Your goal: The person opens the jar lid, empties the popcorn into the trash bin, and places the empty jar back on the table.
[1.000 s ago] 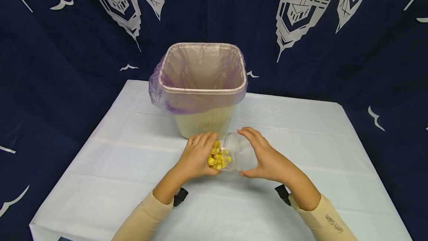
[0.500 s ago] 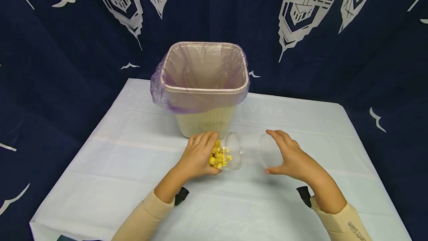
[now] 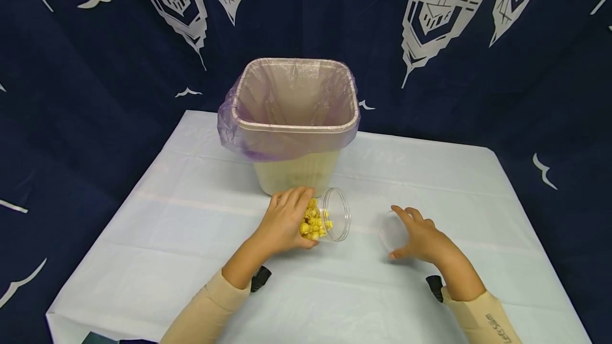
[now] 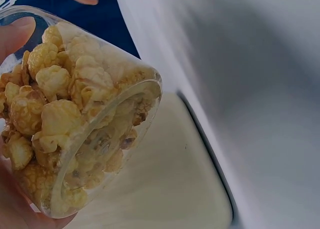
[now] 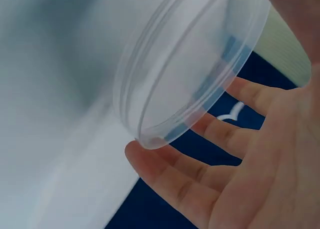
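Yellow popcorn [image 3: 313, 222] lies inside a clear jar [image 3: 336, 216] tipped on its side at the centre of the head view, its uncovered mouth facing right. The left hand [image 3: 283, 221] grips the jar's body, fingers on the upper side and thumb below. Right of centre, the right hand [image 3: 423, 239], thumb and fingers set wide, holds a clear round lid [image 3: 393, 231] by its rim, apart from the jar. Beyond, at upper centre, a cream bin [image 3: 296, 177] with a purple liner [image 3: 287, 148] stands on the white table [image 3: 430, 185].
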Tool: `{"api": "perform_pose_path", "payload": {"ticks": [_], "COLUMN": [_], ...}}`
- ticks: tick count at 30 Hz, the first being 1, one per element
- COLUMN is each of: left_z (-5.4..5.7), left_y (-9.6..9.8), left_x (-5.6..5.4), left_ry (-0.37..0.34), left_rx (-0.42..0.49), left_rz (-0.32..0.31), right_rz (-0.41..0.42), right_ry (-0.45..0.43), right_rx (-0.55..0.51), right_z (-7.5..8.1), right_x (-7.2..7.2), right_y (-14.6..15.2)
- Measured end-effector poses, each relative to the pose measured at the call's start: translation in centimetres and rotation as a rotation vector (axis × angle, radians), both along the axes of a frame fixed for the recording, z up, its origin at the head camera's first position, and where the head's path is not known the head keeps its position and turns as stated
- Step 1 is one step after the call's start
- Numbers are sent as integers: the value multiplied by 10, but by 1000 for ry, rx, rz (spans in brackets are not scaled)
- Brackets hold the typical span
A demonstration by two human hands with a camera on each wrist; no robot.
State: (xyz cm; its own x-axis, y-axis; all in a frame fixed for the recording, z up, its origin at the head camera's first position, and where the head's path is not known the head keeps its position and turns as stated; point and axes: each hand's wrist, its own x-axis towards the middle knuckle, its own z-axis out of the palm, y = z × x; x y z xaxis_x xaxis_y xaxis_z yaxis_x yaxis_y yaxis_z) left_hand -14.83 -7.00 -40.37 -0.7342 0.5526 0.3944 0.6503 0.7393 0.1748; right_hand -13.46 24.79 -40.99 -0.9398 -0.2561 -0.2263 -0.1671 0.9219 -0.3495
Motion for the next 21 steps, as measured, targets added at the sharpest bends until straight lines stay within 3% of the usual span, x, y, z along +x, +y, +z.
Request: {"api": "perform_pose_path", "payload": {"ticks": [9, 21], "left_z": [-4, -7], "left_y": [1, 3], "left_x": [0, 2], "left_ry": [0, 29], "left_rx": [12, 8], "left_rz": [-6, -2], "right_rz": [-50, -53], "right_ry": [-49, -46], "right_rx": [17, 15], "right_z": [-21, -30], "right_x": [3, 2], "right_y": [2, 0]}}
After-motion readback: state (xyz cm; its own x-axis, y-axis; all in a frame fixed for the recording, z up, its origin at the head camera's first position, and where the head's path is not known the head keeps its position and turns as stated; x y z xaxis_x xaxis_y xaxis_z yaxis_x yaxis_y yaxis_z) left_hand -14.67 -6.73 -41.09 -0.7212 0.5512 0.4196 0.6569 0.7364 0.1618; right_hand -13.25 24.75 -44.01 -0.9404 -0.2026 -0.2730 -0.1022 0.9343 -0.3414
